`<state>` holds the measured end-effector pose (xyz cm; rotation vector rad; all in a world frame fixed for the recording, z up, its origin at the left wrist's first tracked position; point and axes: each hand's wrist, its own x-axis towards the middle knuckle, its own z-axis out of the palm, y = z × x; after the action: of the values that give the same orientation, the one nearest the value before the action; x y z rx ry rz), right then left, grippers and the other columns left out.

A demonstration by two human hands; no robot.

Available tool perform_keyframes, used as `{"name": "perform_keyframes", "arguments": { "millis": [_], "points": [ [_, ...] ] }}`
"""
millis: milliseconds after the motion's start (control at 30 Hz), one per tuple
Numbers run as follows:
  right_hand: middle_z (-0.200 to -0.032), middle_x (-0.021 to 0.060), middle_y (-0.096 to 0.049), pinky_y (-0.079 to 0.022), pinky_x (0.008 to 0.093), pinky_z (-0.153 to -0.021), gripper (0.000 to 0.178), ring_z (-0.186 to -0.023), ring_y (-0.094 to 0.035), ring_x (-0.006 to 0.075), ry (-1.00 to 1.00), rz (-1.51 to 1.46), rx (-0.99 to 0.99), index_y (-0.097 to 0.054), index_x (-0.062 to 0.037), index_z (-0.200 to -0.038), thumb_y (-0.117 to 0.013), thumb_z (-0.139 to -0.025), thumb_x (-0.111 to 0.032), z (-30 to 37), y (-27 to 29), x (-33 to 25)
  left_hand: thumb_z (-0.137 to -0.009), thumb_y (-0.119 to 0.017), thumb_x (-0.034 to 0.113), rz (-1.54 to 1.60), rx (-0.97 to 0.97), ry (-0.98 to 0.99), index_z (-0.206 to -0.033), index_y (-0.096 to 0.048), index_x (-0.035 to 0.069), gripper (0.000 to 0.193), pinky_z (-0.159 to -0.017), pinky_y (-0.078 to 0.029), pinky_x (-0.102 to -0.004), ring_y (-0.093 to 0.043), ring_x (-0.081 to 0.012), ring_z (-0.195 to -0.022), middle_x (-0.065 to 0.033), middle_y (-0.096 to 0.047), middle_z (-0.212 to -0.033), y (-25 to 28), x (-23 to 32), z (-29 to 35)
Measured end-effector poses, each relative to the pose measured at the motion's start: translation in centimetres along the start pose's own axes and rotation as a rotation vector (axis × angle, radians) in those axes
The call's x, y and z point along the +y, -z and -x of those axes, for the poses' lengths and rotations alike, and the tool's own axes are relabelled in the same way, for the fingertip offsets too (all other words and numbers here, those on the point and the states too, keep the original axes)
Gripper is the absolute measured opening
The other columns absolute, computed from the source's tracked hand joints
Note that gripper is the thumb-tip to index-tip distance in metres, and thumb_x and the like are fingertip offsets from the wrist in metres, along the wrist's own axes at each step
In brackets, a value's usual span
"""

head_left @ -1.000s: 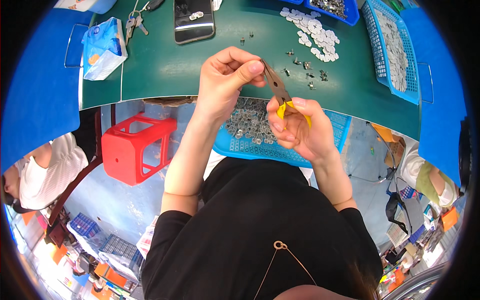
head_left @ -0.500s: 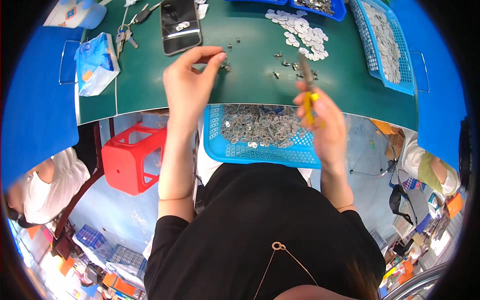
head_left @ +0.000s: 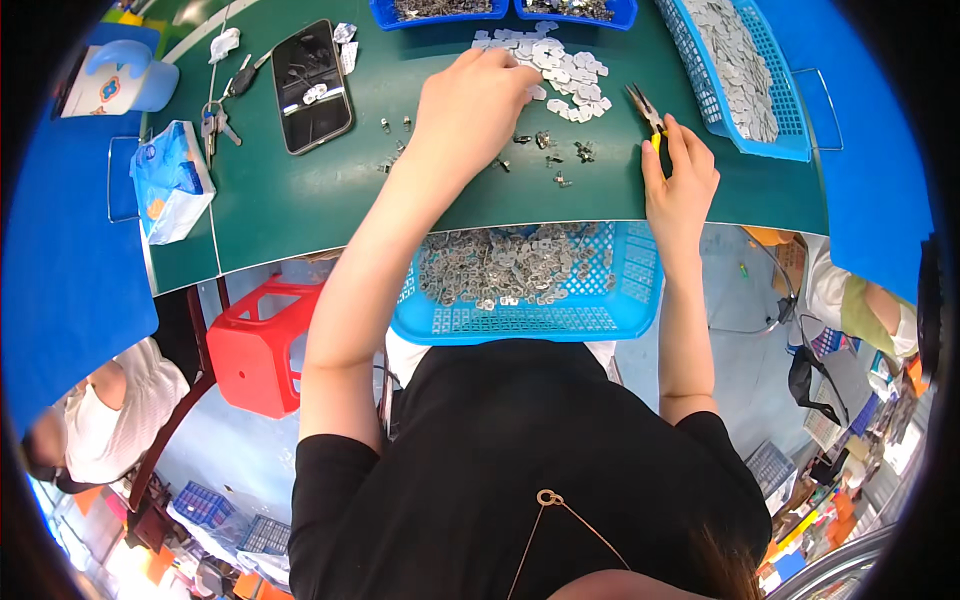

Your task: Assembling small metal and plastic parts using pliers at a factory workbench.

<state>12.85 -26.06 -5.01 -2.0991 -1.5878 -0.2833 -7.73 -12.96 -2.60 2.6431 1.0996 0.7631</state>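
Observation:
My left hand reaches across the green table to the near-left side of a pile of small flat white pieces. Its fingers are bent together at the pile, and the fingertips are mostly hidden. My right hand is wrapped round yellow-handled pliers, with the metal jaws pointing away from me and slightly apart. Between my hands lie several small metal clips, and a few more metal clips are left of my left forearm. Below the table edge, a blue basket of small metal parts sits at my lap.
At the right stands a blue basket full of white pieces. Two blue trays line the far side. A phone, keys and a tissue pack are at the left. A red stool stands below.
My left hand has moved right and away, from the clips to the white pieces. My right hand has shifted right and lowered the pliers toward the table. The view has shifted slightly.

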Motion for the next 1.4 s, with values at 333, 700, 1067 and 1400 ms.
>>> {"name": "perform_keyframes", "arguments": {
  "millis": [333, 700, 1067, 1400],
  "points": [
    [-0.119, 0.0104, -0.052, -0.033, 0.0377, -0.095, 0.038, -0.113, -0.046, 0.0257, 0.019, 0.044, -0.081, -0.055, -0.0085, -0.124, -0.057, -0.089, -0.024, -0.4, -0.3, 0.0, -0.077, -0.063, 0.014, -0.027, -0.119, -0.156, -0.080, -0.059, 0.012, 0.006, -0.069, -0.050, -0.0376, -0.059, -0.0233, -0.087, -0.0017, -0.061, -0.083, 0.9, -2.3, -2.1],
    [-0.122, 0.0136, -0.050, -0.033, 0.0382, -0.097, 0.039, -0.115, -0.046, 0.0284, 0.053, 0.142, -0.100, -0.053, -0.0079, -0.127, -0.052, -0.093, -0.026, -0.1, -0.6, -0.3, -0.082, -0.065, -0.001, 0.964, 0.353, 0.502, -0.100, -0.065, -0.003, 0.018, -0.073, -0.052, -0.0215, -0.064, -0.0110, -0.081, -0.0067, -0.066, -0.091, 8.0, -3.9, 9.6],
    [-0.087, 0.0089, -0.062, -0.048, 0.0311, -0.068, 0.015, -0.078, -0.060, 0.0237, 0.296, -0.684, -0.090, -0.066, -0.0025, -0.085, -0.073, -0.071, -0.004, 0.6, -2.8, -17.0, -0.080, -0.065, -0.007, 1.149, 0.474, 0.729, -0.099, -0.065, -0.007, 0.019, -0.076, -0.053, -0.0237, -0.063, -0.0148, -0.083, -0.0103, -0.063, -0.097, 6.3, -2.6, 13.4],
    [-0.086, 0.0075, -0.062, -0.047, 0.0273, -0.063, 0.013, -0.073, -0.060, 0.0174, 0.264, -0.672, -0.144, -0.067, -0.0023, -0.084, -0.072, -0.072, -0.002, 0.7, -4.2, -17.9, -0.081, -0.065, -0.006, 1.198, 0.474, 0.804, -0.100, -0.064, -0.007, 0.019, -0.077, -0.053, -0.0227, -0.063, -0.0147, -0.084, -0.0108, -0.063, -0.097, 6.2, -2.8, 13.8]
  ]
}}
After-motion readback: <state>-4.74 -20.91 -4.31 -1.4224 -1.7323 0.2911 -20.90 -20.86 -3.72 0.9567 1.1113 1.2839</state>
